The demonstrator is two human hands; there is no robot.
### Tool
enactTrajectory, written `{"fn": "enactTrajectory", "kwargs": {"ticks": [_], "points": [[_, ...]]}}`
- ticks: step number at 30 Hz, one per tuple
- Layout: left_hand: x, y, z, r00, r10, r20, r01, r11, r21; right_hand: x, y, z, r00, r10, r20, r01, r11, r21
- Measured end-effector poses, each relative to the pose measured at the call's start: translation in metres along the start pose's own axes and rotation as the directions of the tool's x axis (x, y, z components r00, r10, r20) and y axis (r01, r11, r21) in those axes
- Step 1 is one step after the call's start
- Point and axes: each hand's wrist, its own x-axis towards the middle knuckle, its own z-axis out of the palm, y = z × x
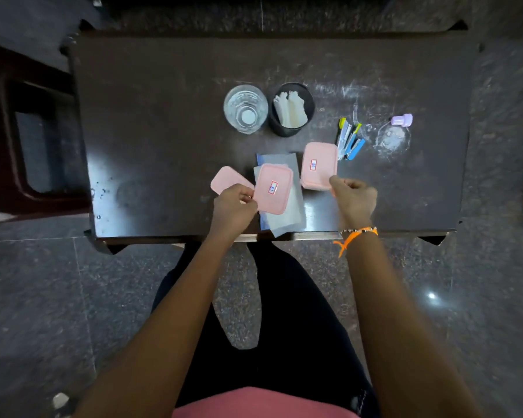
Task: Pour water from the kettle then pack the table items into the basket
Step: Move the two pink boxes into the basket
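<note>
Your left hand [234, 203] pinches the near-left edge of a pink box [273, 188] with a red-and-white label, holding it tilted over a grey folded cloth [287, 212] at the near edge of the dark table [151, 122]. A pink lid [227, 179] lies just left of that box, partly under your fingers. Your right hand [352, 197] is curled at the near-right corner of a second pink box [319, 164], which sits just right of the cloth; whether it actually grips that corner or only touches it, you cannot tell.

Beyond the boxes, toward the far side, stand a clear glass [245, 108] with water in it and, touching it on the right, a black cup [291, 109] holding white sticks. Right of the second box lies a bunch of staplers [349, 141], almost touching it. Farther right sits a small purple cap [402, 120] beside a whitish smear on the tabletop. A dark chair [27, 137] stands off the table's left end. No kettle or basket shows.
</note>
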Motion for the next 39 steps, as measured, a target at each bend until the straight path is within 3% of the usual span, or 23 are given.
{"fn": "enactTrajectory", "kwargs": {"ticks": [7,16,22,27,33,39], "points": [[-0.012,-0.048,-0.086,0.985,-0.137,-0.104,0.091,0.928,-0.361,-0.086,-0.013,0.045,0.970,-0.113,0.216,0.106,0.993,0.043],[-0.013,-0.123,-0.260,0.923,-0.192,-0.334,-0.072,0.766,-0.638,-0.229,-0.078,0.188,0.830,-0.233,0.506,0.242,0.969,0.049],[0.008,-0.149,-0.381,0.851,-0.194,-0.488,-0.194,0.748,-0.635,-0.307,-0.116,0.286,0.770,-0.284,0.571,0.260,0.957,0.124],[0.051,-0.144,-0.473,0.778,-0.168,-0.605,-0.210,0.839,-0.502,-0.354,-0.141,0.348,0.745,-0.333,0.577,0.269,0.943,0.198],[0.117,-0.129,-0.526,0.766,-0.077,-0.638,-0.104,0.965,-0.242,-0.369,-0.158,0.389,0.792,-0.362,0.492,0.280,0.931,0.234],[0.162,-0.128,-0.540,0.794,-0.041,-0.607,-0.043,0.991,-0.124,-0.365,-0.171,0.409,0.793,-0.387,0.471,0.303,0.921,0.247]]}}
